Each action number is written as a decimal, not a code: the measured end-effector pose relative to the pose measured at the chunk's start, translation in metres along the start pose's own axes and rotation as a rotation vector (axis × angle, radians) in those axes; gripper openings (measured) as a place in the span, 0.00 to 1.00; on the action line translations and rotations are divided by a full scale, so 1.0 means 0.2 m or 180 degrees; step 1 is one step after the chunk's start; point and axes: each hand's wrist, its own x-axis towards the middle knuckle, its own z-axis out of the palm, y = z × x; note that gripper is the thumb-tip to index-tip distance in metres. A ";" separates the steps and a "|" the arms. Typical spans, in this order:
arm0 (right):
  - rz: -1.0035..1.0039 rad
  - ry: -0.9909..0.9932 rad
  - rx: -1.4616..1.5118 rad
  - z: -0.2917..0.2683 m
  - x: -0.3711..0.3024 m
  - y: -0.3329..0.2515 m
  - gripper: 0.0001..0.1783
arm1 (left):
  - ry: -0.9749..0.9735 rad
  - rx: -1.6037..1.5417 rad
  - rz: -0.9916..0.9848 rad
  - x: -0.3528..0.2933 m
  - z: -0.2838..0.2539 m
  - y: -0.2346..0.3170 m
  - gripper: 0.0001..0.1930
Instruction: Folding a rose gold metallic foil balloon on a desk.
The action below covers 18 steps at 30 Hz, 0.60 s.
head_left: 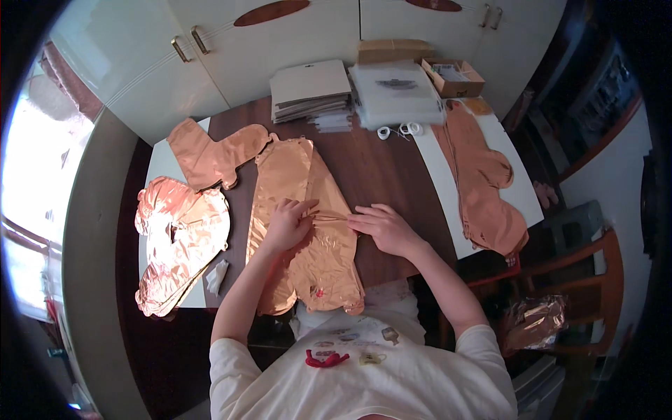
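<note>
A flat, uninflated rose-gold foil balloon (315, 259) lies lengthwise on the table in front of me, its near end reaching over the front edge by my shirt. A raised crease runs across its middle between my hands. My left hand (287, 224) rests on the foil, fingers bent and gripping it at the left end of the crease. At the balloon's right edge my right hand (381, 227) pinches the other end of the crease with its fingertips; its thumb is partly hidden. A small red mark shows near the balloon's lower end.
More flat foil balloons lie at the left, one shiny (185, 231) and one matte (217, 150). A balloon stack (479, 182) covers a white board (521, 185) at right. Behind are cardboard sheets (311, 80), clear bags (395, 94), white ribbon rolls (413, 129) and a small box (455, 84).
</note>
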 end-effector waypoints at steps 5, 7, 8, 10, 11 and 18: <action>0.0013 -0.0029 0.0034 -0.01 0.00 -0.01 0.19 | -0.0032 0.0058 -0.0017 0.00 0.01 -0.01 0.22; -0.0023 -0.0025 0.0027 -0.03 -0.01 -0.01 0.19 | -0.0007 0.0073 0.0016 0.00 0.01 -0.01 0.23; -0.0021 -0.0026 0.0031 -0.02 -0.01 -0.01 0.19 | 0.0031 0.0009 0.0011 0.00 0.01 -0.01 0.23; -0.0032 -0.0044 0.0039 -0.02 -0.01 0.00 0.18 | 0.0071 -0.0054 0.0005 0.00 0.01 -0.01 0.24; -0.0032 -0.0044 0.0041 -0.02 -0.01 0.00 0.18 | 0.0031 0.0007 -0.0020 0.00 0.01 -0.01 0.24; -0.0074 -0.0021 0.0085 -0.02 -0.02 0.00 0.18 | 0.0061 0.0248 -0.0642 0.07 -0.01 0.02 0.28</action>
